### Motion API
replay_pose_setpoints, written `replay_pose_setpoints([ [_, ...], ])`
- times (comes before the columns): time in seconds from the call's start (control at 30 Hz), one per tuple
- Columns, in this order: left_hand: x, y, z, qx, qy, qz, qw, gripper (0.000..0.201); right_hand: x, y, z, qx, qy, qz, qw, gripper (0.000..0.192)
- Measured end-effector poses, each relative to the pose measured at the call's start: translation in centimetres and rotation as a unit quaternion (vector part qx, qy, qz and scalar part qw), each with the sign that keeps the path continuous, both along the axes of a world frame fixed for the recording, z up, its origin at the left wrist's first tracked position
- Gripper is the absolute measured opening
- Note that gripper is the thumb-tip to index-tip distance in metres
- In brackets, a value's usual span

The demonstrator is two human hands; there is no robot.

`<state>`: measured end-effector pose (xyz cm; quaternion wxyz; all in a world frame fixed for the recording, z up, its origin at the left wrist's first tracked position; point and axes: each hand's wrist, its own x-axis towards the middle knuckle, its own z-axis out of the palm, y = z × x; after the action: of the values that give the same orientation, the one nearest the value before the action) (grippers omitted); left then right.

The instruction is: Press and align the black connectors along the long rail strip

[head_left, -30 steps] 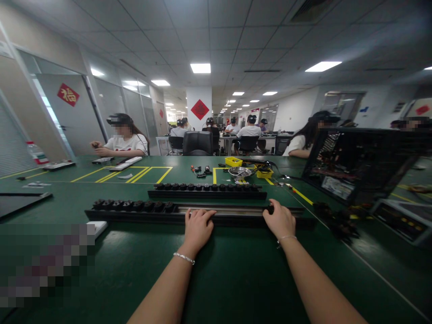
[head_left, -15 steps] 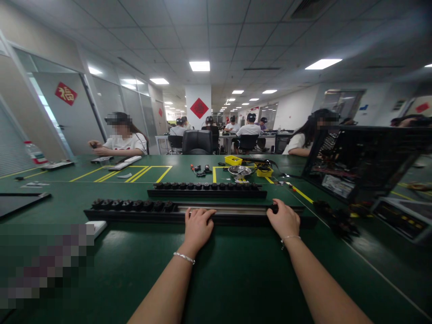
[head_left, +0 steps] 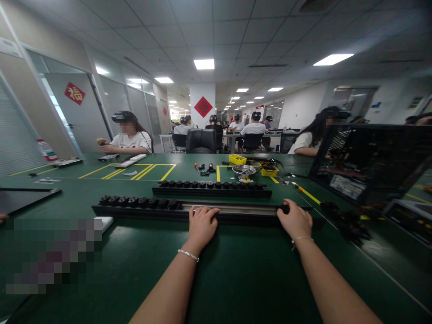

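A long black rail lies crosswise on the green table, with a pale open channel along its top. Several round black knob-like parts sit in a row on its left part. My left hand rests at the middle of the rail, its fingers bent over the near edge and the channel. Toward the right end, my right hand is closed around a small black part, mostly hidden by the fingers. Behind lies a second black rail, lined with similar round parts.
An open computer case stands at right, near a power supply and dark cables. Beyond the rails are a metal bowl and yellow bins. A white power strip lies left, partly blurred. Other people sit across the table.
The view has turned slightly left, so the scene appears shifted right. Both hands keep about the same places on the rail. Part of another hand now shows at the left edge.
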<state>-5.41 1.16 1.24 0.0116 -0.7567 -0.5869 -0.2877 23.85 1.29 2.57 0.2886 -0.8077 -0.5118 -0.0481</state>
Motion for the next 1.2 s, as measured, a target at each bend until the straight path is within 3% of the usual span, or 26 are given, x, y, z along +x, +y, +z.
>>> replay_pose_setpoints([
  [1.2, 0.0, -0.1, 0.1, 0.001, -0.006, -0.003, 1.000, 0.031, 3.1, 0.2, -1.1, 0.026, 0.016, -0.047, 0.998, 0.051],
])
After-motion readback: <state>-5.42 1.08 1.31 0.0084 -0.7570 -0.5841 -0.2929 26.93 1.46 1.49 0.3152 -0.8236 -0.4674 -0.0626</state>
